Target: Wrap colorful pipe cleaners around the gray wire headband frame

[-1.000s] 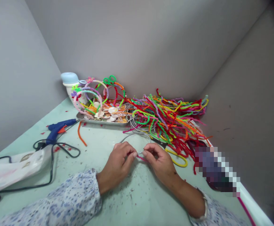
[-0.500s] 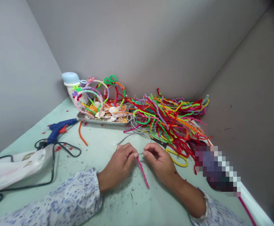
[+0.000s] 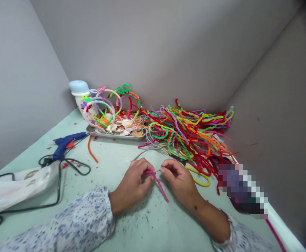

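Observation:
A thin grey hairband hoop (image 3: 153, 149) arches behind my hands, above the table. My right hand (image 3: 180, 180) pinches one end of it between thumb and fingertips. A short pink pipe cleaner (image 3: 161, 189) crosses the hoop at that end, its free tail hanging toward me. My left hand (image 3: 136, 180) is curled around the other stretch of the pipe cleaner, thumb slightly lowered. The fingers hide part of the hoop and of the pink strand.
A large pile of coloured pipe cleaners (image 3: 192, 129) lies behind, with yellow-handled scissors (image 3: 199, 176) beneath. Decorated hairbands (image 3: 111, 105) stand in a metal tray (image 3: 118, 135). At left are a blue glue gun (image 3: 66, 143), its cord, a plastic bag (image 3: 24, 190) and a blue-lidded bottle (image 3: 78, 87).
My left thumb has dropped away from the hoop, baring the crossing of the pink pipe cleaner. The strand's tail has swung slightly up and right. My right hand has barely moved.

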`<state>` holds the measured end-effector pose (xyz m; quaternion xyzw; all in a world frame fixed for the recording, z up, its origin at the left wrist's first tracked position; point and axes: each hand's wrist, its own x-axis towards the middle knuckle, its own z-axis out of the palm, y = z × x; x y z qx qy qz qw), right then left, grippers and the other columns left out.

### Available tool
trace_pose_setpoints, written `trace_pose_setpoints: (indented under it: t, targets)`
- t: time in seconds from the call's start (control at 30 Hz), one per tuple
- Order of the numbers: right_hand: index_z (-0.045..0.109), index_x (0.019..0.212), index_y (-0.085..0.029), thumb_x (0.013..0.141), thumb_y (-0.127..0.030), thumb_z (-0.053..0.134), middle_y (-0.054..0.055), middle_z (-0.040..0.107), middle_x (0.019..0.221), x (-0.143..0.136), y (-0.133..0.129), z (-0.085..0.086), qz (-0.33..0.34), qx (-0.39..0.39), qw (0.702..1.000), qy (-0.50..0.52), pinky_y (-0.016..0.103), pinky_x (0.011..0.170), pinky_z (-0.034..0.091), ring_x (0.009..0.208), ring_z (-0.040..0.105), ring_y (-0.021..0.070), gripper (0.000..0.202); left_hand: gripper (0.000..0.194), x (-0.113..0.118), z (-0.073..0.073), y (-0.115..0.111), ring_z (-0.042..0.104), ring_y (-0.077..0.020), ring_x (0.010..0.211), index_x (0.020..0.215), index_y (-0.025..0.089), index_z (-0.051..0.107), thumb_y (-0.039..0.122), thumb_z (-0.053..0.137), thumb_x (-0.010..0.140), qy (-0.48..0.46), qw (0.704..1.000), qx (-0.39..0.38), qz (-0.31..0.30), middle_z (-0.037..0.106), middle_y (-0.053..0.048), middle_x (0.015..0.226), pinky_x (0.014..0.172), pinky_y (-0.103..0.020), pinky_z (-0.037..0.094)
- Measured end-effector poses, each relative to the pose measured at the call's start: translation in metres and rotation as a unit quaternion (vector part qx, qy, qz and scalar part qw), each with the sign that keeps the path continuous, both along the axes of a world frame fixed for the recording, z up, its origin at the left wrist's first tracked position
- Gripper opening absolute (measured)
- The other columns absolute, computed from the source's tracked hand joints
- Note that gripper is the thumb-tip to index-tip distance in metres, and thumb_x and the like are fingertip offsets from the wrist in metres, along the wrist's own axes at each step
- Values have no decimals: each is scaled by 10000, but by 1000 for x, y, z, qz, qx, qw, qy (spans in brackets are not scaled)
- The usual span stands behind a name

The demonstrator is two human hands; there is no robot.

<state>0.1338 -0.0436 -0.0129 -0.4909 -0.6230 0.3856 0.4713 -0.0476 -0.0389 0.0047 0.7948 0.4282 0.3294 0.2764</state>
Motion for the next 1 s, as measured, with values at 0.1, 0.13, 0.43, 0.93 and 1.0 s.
trace_pose_setpoints:
  t: [0.1, 0.13, 0.43, 0.93, 1.0]
  targets:
    - [596, 887, -211, 853, -316, 587, -3, 602, 789, 0, 0, 0, -4, -2, 1000, -4, 250, 623, 453, 673, 549, 145, 110, 94, 1, -1, 0, 525, -193, 828, 819, 200, 554, 111, 522, 816, 1, 1000, 18, 13, 585, -20, 834, 789, -342, 397]
    - [596, 888, -211, 854, -319, 588, -3, 601, 783, 0, 0, 0, -4, -3, 1000, -5, 250, 616, 451, 668, 546, 145, 114, 98, 1, -1, 0, 528, -194, 829, 820, 201, 557, 109, 522, 817, 1, 1000, 20, 17, 588, -22, 834, 786, -343, 399]
    - [592, 887, -219, 855, -312, 591, -1, 607, 800, -1, 0, -1, 1, -2, 1000, 13, 259, 647, 458, 714, 564, 161, 99, 93, 1, -3, 2, 535, -190, 839, 827, 206, 581, 117, 554, 827, -7, 999, 30, 31, 600, -12, 833, 798, -347, 397]
    - [583, 888, -215, 875, -289, 584, -22, 578, 788, -1, -1, 1, 11, -7, 1000, 19, 232, 639, 429, 692, 529, 129, 75, 47, 0, -4, 1, 532, -178, 851, 845, 196, 590, 161, 565, 864, -29, 999, 34, 28, 598, -11, 842, 821, -337, 372]
    - [584, 888, -215, 873, -288, 587, -25, 578, 785, -1, 0, 1, 9, -9, 1000, 20, 228, 635, 427, 687, 527, 125, 75, 46, 0, -5, 1, 531, -179, 848, 844, 197, 591, 163, 567, 863, -29, 999, 35, 28, 598, -10, 838, 820, -336, 371]
